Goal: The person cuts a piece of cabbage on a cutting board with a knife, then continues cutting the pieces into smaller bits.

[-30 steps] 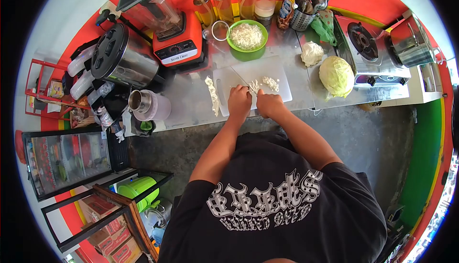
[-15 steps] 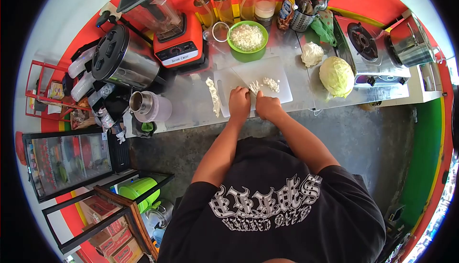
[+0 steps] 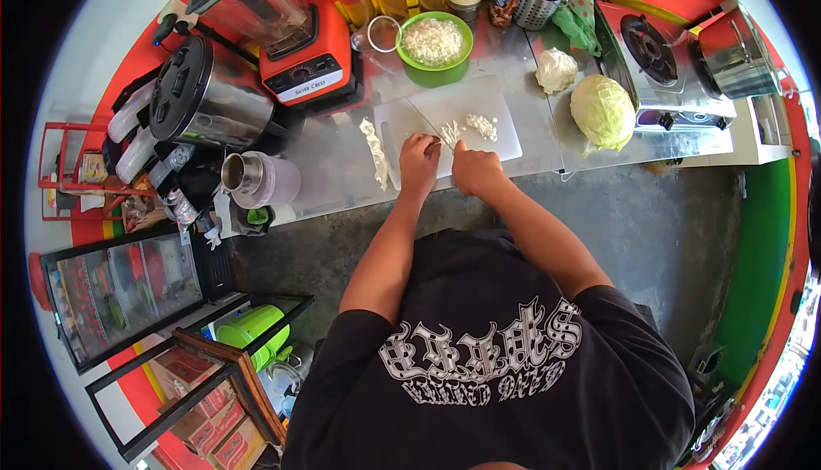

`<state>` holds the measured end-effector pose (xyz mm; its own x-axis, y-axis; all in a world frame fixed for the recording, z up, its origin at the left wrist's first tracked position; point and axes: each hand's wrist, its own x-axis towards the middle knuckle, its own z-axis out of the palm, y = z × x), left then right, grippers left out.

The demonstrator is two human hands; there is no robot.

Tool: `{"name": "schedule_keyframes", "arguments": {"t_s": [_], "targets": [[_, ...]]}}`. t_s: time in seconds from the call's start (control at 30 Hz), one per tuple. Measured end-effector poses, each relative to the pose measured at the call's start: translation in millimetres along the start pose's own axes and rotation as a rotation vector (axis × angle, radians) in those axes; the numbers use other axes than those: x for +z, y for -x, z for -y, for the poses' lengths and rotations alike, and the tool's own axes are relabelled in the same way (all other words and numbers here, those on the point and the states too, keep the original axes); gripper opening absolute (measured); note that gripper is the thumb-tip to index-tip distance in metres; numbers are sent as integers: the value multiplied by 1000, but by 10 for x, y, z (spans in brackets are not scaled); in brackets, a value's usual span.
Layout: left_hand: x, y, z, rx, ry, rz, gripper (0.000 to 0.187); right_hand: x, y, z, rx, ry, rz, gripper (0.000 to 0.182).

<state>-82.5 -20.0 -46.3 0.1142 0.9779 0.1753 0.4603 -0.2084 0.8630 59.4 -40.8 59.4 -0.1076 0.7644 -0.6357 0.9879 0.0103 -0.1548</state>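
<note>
A white cutting board (image 3: 500, 98) lies on the metal counter. My right hand (image 3: 476, 171) is closed around the handle of a knife (image 3: 422, 116), whose thin blade slants up and left across the board. Beside it, my left hand (image 3: 419, 162) has curled fingers at the board's near edge; what they pinch is mostly hidden. Thin white strips (image 3: 450, 133) lie by the knife, just beyond my fingers. To their right sits a small pile of chopped white bits (image 3: 481, 128). A long, crumpled whitish strip (image 3: 374, 153) rests left of the board.
Behind the board stands a green bowl (image 3: 462, 53) of shredded white food. A cabbage (image 3: 603, 112), a crumpled white bundle (image 3: 556, 70) and a gas stove (image 3: 667, 85) are on the right. A red blender (image 3: 308, 64) and a steel flask (image 3: 261, 181) stand left.
The whole view has shifted slightly, with the counter now higher in the picture. Both hands stay at the board with small movements, and the knife remains in my right hand.
</note>
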Motion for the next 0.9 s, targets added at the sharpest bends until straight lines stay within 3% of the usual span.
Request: {"name": "schedule_keyframes", "arguments": {"t_s": [0.17,0.27,0.43,0.9], "targets": [[-17,7,-79,21,42,-53,11,273,-131,-40,15,-27,-73,48],[-40,29,-99,-28,118,-40,11,116,-117,28,15,5,-53,50],[-28,22,-44,51,81,-59,14,155,-89,32,29,-33,-47,52],[-17,51,13,72,53,-71,14,295,-157,101,25,-8,-99,45]]}}
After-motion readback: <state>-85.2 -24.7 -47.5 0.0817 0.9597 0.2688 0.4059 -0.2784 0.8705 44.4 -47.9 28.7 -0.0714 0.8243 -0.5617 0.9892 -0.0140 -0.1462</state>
